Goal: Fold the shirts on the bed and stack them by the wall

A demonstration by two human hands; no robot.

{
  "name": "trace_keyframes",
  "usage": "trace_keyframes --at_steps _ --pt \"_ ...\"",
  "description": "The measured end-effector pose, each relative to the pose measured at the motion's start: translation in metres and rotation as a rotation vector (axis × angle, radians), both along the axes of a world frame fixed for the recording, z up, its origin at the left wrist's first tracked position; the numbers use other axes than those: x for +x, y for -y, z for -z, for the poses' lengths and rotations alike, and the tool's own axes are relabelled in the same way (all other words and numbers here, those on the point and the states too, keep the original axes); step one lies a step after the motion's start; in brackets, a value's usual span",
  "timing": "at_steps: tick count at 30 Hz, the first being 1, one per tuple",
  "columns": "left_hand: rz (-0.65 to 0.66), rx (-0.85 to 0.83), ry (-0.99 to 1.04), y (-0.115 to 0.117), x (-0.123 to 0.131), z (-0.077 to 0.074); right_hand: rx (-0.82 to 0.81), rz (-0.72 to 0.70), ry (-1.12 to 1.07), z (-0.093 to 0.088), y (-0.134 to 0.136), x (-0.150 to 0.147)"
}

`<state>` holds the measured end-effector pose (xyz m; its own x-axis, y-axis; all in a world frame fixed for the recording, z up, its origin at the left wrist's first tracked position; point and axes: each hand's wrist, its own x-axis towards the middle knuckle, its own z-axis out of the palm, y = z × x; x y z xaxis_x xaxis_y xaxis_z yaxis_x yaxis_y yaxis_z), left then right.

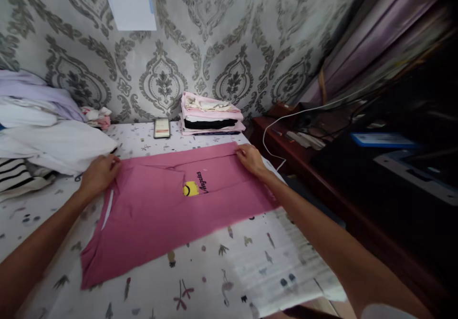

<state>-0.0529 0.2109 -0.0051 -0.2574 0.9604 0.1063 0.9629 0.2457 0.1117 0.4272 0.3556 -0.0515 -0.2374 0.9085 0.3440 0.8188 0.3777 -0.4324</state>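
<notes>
A pink T-shirt [168,214] with a small yellow print and dark lettering lies spread flat on the patterned white bed sheet [214,281]. My left hand [98,173] grips the shirt's far left corner, fingers curled on the cloth. My right hand [250,159] pinches the shirt's far right edge. Both arms reach forward over the bed.
A stack of folded pink, white and black clothes [211,114] sits against the wallpapered wall, with a phone [161,128] beside it. A heap of unfolded white, lilac and striped garments [43,133] lies at the left. A dark wooden table [322,166] with cables stands to the right.
</notes>
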Motion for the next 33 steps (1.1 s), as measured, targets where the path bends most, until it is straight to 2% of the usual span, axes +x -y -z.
trace_keyframes --at_steps 3,6,8,11,14,19,22,26,33 --pt "0.188 0.077 -0.136 0.001 0.023 -0.001 0.011 -0.185 0.023 -0.006 0.022 -0.031" --pt "0.447 -0.023 -0.063 -0.005 0.045 0.0 -0.021 -0.457 0.031 -0.016 0.043 -0.077" --pt "0.517 -0.077 -0.046 -0.01 0.054 -0.001 -0.051 -0.583 0.018 -0.02 0.054 -0.108" --pt "0.52 -0.139 -0.043 -0.009 0.06 -0.006 -0.09 -0.71 0.004 -0.02 0.06 -0.142" --pt "0.631 -0.096 -0.036 0.013 0.065 -0.017 -0.109 -0.742 -0.011 -0.017 0.06 -0.16" --pt "1.007 0.108 -0.112 0.082 0.081 -0.026 -0.146 -0.776 -0.061 -0.018 0.06 -0.171" --pt "1.062 0.154 -0.16 0.111 0.088 -0.021 -0.185 -0.81 -0.08 -0.022 0.063 -0.177" --pt "1.06 0.196 -0.182 0.126 0.092 -0.011 -0.21 -0.951 -0.041 -0.032 0.075 -0.19" --pt "1.112 0.123 -0.209 0.142 0.102 -0.007 -0.129 -1.144 0.325 -0.057 0.103 -0.207"
